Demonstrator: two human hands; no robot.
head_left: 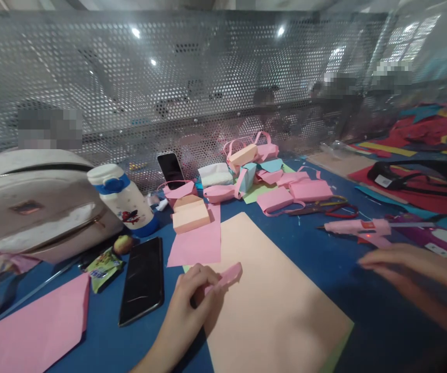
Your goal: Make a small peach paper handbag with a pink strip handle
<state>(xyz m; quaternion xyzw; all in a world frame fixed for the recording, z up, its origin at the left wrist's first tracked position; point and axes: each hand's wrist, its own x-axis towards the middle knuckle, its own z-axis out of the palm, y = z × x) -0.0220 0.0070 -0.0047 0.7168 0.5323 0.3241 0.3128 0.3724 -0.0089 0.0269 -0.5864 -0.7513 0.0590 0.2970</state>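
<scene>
Between the fingers of my left hand (192, 298) is a small folded strip of pink paper (231, 275), held over a large peach paper sheet (270, 295). My right hand (410, 261) is at the right, just below a pink hot glue gun (358, 228) with a lit red light. Its fingers are stretched out and blurred, and nothing shows in them. Behind the sheet lie a pink paper sheet (196, 248) and a folded peach paper box (190, 216).
Small pink paper bags (274, 199) and scissors (324, 207) lie toward the back. On the left are a phone (142, 280), a snack packet (105, 269), a white-and-blue bottle (124, 202) and a backpack (40, 202). A perforated metal panel (192, 67) closes off the back.
</scene>
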